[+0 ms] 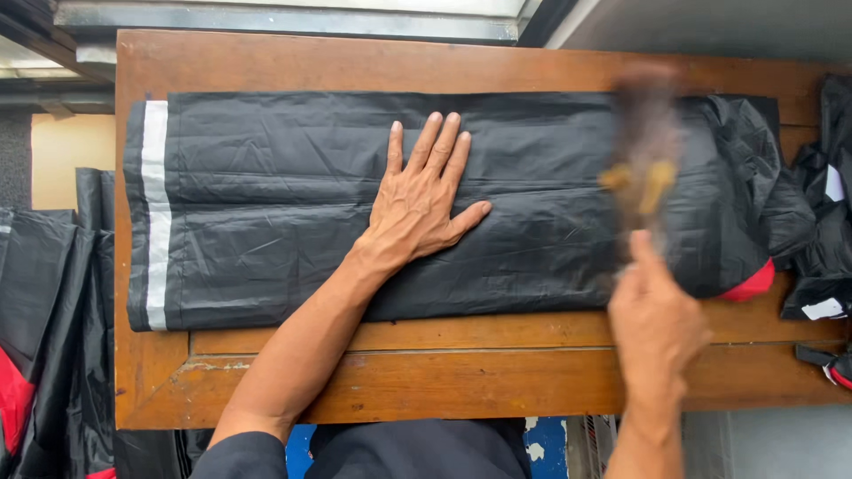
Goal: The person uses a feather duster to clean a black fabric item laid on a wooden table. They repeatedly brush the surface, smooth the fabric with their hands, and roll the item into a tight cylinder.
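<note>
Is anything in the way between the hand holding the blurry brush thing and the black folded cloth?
Nothing visible. The right hand holds a blurred brush-like tool right over the black folded cloth, with no object between. The left hand lies flat on the cloth, off to the side.

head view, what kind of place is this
Probably a small garment packing or folding workshop. A folded black garment with a pale stripe lies on a worn wooden table, and more black and red garments hang off its left side.

Garment workshop: worn wooden table (266,390), black waterproof garments (44,293) piled around.
</note>
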